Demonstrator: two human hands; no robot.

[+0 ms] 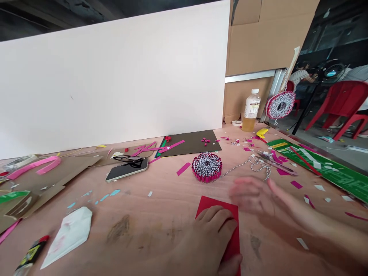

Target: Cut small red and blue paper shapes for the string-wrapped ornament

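Observation:
A sheet of red paper point(208, 202) lies on the table in front of me. My left hand point(214, 232) rests on it with bent fingers, holding it down, its thumb by the right edge. To the right of the sheet is my right hand point(254, 195), blurred by motion, its thumb apart from the fingers and nothing visible in it. Beyond the paper sits a round pink-and-grey ornament of folded strips and twisted cord point(207, 167). Its cord runs right toward scissors point(277, 165) among pink scraps.
A phone point(128, 170) with glasses on it lies left of centre. Further left are cardboard point(57, 180), a white tissue point(69, 234) and a glue bottle point(31, 255). A drink bottle point(251, 111) stands at the back right near a hanging ornament point(273, 107). Green cardboard point(339, 174) lies right.

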